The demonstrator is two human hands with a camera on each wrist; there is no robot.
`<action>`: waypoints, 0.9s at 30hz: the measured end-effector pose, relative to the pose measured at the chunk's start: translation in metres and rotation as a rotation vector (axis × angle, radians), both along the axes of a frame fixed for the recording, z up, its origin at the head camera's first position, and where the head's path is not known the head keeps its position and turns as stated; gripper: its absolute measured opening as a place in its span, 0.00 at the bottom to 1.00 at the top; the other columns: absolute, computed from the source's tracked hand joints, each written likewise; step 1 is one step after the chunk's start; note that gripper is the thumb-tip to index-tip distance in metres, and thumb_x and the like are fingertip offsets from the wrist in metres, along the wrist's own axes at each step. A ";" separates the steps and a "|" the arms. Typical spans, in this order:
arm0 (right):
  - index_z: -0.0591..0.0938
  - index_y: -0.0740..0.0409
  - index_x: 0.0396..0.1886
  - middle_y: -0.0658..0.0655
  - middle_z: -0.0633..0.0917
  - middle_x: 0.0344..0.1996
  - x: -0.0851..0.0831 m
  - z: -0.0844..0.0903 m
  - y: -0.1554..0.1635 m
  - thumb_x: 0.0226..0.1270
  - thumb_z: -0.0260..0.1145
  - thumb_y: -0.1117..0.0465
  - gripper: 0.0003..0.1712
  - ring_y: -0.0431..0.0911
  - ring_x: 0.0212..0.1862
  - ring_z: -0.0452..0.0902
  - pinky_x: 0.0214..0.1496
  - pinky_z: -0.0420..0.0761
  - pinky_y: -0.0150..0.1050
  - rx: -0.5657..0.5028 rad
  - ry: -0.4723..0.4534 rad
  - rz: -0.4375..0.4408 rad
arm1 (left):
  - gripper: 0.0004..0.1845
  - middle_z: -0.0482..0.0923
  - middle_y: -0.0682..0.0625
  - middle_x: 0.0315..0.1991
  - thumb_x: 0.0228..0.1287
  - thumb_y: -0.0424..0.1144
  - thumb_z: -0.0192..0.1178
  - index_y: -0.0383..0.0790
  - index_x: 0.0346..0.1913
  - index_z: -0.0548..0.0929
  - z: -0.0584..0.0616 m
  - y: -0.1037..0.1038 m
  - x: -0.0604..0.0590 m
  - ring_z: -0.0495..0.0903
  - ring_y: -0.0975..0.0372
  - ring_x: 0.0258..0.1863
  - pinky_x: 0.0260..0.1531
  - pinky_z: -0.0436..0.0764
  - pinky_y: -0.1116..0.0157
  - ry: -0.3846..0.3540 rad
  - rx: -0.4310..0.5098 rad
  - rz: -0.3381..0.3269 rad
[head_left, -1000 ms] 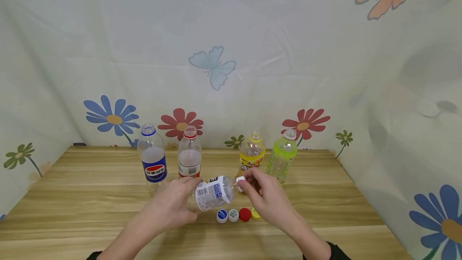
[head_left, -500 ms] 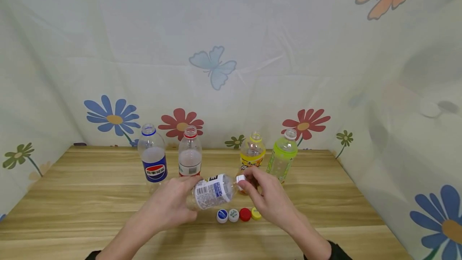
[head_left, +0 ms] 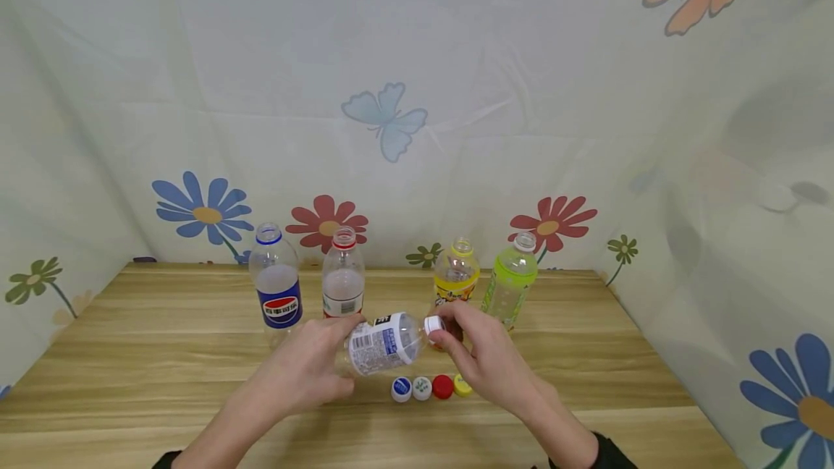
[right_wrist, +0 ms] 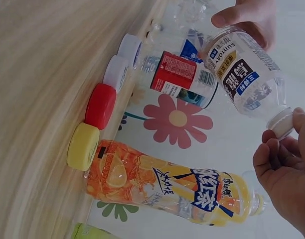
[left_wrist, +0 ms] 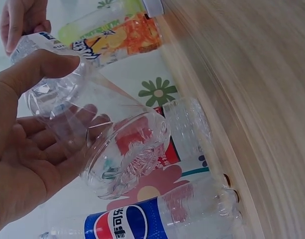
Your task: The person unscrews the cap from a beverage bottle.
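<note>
My left hand [head_left: 313,360] grips the lower body of a clear plastic bottle [head_left: 381,344] with a white Suntory label, tilted on its side with its neck to the right. In the left wrist view, thumb and fingers wrap the bottle [left_wrist: 117,134] near its ribbed base. My right hand [head_left: 485,357] pinches the white cap [head_left: 433,324] at the bottle's mouth between thumb and fingers. The right wrist view shows this cap [right_wrist: 281,123] sitting on the neck. Below the bottle, a row of loose caps lies on the table: blue-and-white [head_left: 401,389], white [head_left: 422,388], red [head_left: 442,386] and yellow [head_left: 462,385].
Behind the hands stand uncapped bottles: a Pepsi bottle [head_left: 279,288], a red-ringed bottle [head_left: 343,277], a yellow-labelled orange bottle [head_left: 456,273] and a green bottle [head_left: 511,281]. The wooden table [head_left: 163,353] ends at a flowered cloth backdrop [head_left: 521,93].
Both hands stay in nearly the same place. The right fingers have shifted slightly around the white cap, and the bottle has tipped and moved a little to the left.
</note>
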State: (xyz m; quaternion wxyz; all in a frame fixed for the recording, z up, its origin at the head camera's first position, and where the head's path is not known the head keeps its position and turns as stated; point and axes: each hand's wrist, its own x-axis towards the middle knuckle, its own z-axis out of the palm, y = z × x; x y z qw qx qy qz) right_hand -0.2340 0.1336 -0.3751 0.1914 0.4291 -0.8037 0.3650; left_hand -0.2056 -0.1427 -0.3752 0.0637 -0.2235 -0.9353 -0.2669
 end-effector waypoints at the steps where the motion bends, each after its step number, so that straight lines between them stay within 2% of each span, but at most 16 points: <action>1: 0.79 0.58 0.51 0.45 0.79 0.36 0.000 0.000 0.000 0.72 0.67 0.70 0.11 0.38 0.35 0.74 0.32 0.80 0.31 0.003 0.001 0.002 | 0.40 0.85 0.45 0.51 0.39 0.30 0.81 0.35 0.63 0.80 0.000 0.000 0.000 0.84 0.59 0.44 0.45 0.87 0.54 -0.002 0.001 0.001; 10: 0.79 0.58 0.51 0.45 0.80 0.38 -0.002 -0.001 0.001 0.71 0.68 0.69 0.12 0.39 0.37 0.75 0.35 0.83 0.34 0.000 -0.055 0.014 | 0.40 0.85 0.45 0.51 0.40 0.30 0.81 0.35 0.62 0.80 -0.001 -0.001 -0.001 0.83 0.59 0.43 0.45 0.87 0.55 -0.007 -0.004 0.012; 27: 0.79 0.57 0.52 0.45 0.79 0.40 -0.004 -0.002 0.002 0.68 0.70 0.71 0.16 0.40 0.40 0.74 0.38 0.81 0.33 0.005 -0.009 0.057 | 0.40 0.85 0.44 0.52 0.39 0.30 0.82 0.35 0.62 0.80 0.000 -0.002 -0.001 0.83 0.58 0.43 0.46 0.87 0.54 -0.020 -0.018 0.028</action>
